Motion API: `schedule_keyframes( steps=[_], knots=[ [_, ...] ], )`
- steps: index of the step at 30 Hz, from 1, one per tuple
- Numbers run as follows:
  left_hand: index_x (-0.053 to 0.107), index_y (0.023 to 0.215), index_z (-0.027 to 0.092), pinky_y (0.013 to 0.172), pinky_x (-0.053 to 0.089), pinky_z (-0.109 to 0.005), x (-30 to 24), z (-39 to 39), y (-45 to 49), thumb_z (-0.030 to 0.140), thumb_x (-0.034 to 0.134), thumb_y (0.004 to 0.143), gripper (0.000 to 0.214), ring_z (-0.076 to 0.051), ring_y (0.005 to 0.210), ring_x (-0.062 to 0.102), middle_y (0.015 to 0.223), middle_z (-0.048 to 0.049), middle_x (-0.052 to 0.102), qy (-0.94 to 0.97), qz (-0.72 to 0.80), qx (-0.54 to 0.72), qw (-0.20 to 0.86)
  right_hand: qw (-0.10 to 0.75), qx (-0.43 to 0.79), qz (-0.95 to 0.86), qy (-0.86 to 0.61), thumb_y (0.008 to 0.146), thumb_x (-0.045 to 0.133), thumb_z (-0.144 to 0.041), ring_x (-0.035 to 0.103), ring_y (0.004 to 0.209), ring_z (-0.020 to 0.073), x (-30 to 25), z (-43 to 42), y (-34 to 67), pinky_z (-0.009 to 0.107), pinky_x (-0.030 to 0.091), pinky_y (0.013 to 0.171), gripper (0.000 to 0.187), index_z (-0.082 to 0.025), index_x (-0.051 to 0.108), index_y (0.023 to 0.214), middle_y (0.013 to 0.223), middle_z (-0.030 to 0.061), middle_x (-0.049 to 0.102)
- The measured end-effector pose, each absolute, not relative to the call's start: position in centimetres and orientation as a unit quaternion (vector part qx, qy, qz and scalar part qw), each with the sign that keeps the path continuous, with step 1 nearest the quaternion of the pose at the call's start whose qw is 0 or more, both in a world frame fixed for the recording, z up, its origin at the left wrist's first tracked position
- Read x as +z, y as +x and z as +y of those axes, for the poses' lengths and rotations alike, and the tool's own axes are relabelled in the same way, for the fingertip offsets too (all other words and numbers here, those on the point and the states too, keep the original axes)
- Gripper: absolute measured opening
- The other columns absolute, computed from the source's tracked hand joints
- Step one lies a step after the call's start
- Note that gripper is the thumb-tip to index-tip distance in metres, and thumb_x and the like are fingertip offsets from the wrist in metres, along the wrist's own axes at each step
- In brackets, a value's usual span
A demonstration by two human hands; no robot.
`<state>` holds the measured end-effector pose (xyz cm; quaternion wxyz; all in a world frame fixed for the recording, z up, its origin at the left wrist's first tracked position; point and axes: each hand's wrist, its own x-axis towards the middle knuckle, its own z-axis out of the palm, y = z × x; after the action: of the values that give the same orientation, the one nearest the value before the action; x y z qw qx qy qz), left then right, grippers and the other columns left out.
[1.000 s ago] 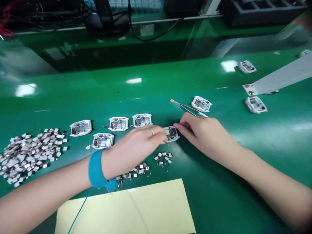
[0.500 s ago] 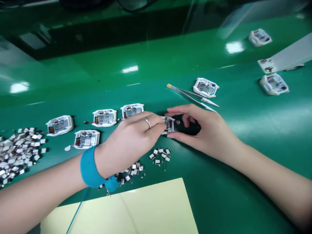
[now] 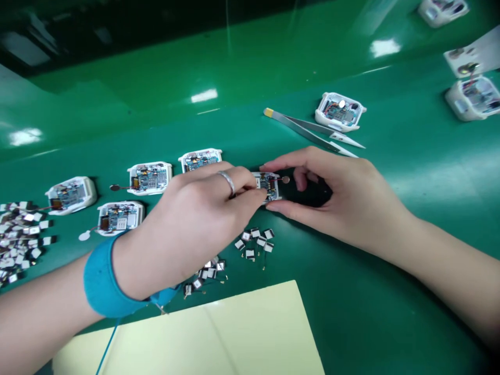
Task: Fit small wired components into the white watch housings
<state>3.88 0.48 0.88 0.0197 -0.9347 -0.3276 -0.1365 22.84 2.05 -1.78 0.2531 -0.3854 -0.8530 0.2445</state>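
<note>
A white smartwatch case (image 3: 274,188) with its circuit board showing lies on the green bench between my hands. My right hand (image 3: 344,192) grips it, forefinger at the far edge and thumb at the near edge. A small round part (image 3: 286,180) on a red wire sticks out toward that palm. Over the left side of the case, my left hand (image 3: 199,213), with a ring and a teal wrist strap (image 3: 102,278), is closed in a pinch. Whatever its fingertips hold is hidden. Below the case lie several small square modules (image 3: 255,242) with short leads.
Several similar open cases (image 3: 150,178) stand to the left, near a heap of square modules (image 3: 17,239). Tweezers (image 3: 308,130) lie beyond my right hand, beside another case (image 3: 339,111). A yellow sheet (image 3: 203,333) covers the near edge. More cases (image 3: 474,99) sit far right.
The view has shifted a little, so the bench things appear displaced. My left fingers have moved slightly over the case, showing more of its board. The right hand keeps its hold.
</note>
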Motion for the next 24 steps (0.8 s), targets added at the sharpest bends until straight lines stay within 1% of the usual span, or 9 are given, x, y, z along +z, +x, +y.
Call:
schedule_keyframes(
  steps=[4, 8, 10, 12, 15, 19, 24],
  knots=[
    [0.064, 0.078, 0.016, 0.056, 0.047, -0.024, 0.85, 0.43, 3.85, 0.015, 0.046, 0.082, 0.019, -0.016, 0.071, 0.058, 0.080, -0.0028, 0.063, -0.932, -0.338, -0.127, -0.003, 0.252, 0.232, -0.861, -0.377, 0.068, 0.065, -0.025, 0.057, 0.070, 0.0100, -1.73, 2.07, 22.84, 0.019, 0.047, 0.061, 0.029, -0.018, 0.055, 0.095, 0.081, -0.0017, 0.060],
    [0.064, 0.078, 0.017, 0.056, 0.046, -0.022, 0.68, 0.47, 3.86, 0.015, 0.047, 0.082, 0.018, -0.014, 0.070, 0.058, 0.078, -0.0016, 0.062, -0.921, -0.360, -0.146, -0.031, 0.247, 0.223, -0.865, -0.376, 0.069, 0.065, -0.027, 0.059, 0.072, 0.0116, -1.79, 2.00, 22.86, 0.022, 0.050, 0.064, 0.028, -0.023, 0.054, 0.094, 0.082, -0.0028, 0.060],
    [0.064, 0.078, 0.018, 0.056, 0.045, -0.022, 0.56, 0.50, 3.91, 0.016, 0.047, 0.082, 0.017, -0.013, 0.070, 0.058, 0.078, -0.0009, 0.062, -0.917, -0.366, -0.152, -0.034, 0.248, 0.217, -0.868, -0.371, 0.069, 0.064, -0.027, 0.058, 0.073, 0.0110, -1.86, 2.02, 22.91, 0.022, 0.050, 0.064, 0.028, -0.023, 0.054, 0.095, 0.083, -0.0029, 0.060],
    [0.064, 0.078, 0.019, 0.056, 0.045, -0.023, 0.47, 0.51, 3.96, 0.017, 0.047, 0.082, 0.017, -0.014, 0.071, 0.058, 0.078, -0.0010, 0.062, -0.916, -0.369, -0.155, -0.030, 0.252, 0.211, -0.871, -0.364, 0.069, 0.065, -0.027, 0.058, 0.073, 0.0096, -1.92, 2.07, 22.95, 0.020, 0.050, 0.063, 0.029, -0.020, 0.054, 0.095, 0.083, -0.0027, 0.060],
    [0.064, 0.078, 0.018, 0.054, 0.043, -0.024, 0.38, 0.50, 4.02, 0.018, 0.047, 0.082, 0.017, -0.013, 0.069, 0.057, 0.078, -0.0017, 0.061, -0.915, -0.370, -0.157, -0.026, 0.251, 0.201, -0.876, -0.361, 0.069, 0.065, -0.026, 0.056, 0.071, 0.0069, -1.93, 2.15, 22.98, 0.016, 0.048, 0.062, 0.028, -0.017, 0.055, 0.094, 0.081, -0.0030, 0.059],
    [0.063, 0.076, 0.017, 0.053, 0.041, -0.023, 0.21, 0.57, 4.10, 0.018, 0.045, 0.083, 0.019, -0.012, 0.066, 0.054, 0.078, -0.0015, 0.060, -0.915, -0.370, -0.155, -0.038, 0.246, 0.199, -0.877, -0.361, 0.069, 0.064, -0.025, 0.055, 0.067, 0.0052, -1.87, 2.11, 22.99, 0.015, 0.047, 0.058, 0.026, -0.017, 0.056, 0.092, 0.079, -0.0040, 0.058],
    [0.062, 0.075, 0.017, 0.055, 0.041, -0.024, -0.01, 0.69, 4.16, 0.018, 0.046, 0.082, 0.017, -0.012, 0.067, 0.053, 0.078, -0.0019, 0.060, -0.916, -0.365, -0.163, -0.043, 0.238, 0.204, -0.872, -0.375, 0.070, 0.063, -0.027, 0.055, 0.068, 0.0062, -1.84, 2.00, 23.01, 0.017, 0.048, 0.059, 0.024, -0.022, 0.055, 0.092, 0.079, -0.0055, 0.057]
  ],
)
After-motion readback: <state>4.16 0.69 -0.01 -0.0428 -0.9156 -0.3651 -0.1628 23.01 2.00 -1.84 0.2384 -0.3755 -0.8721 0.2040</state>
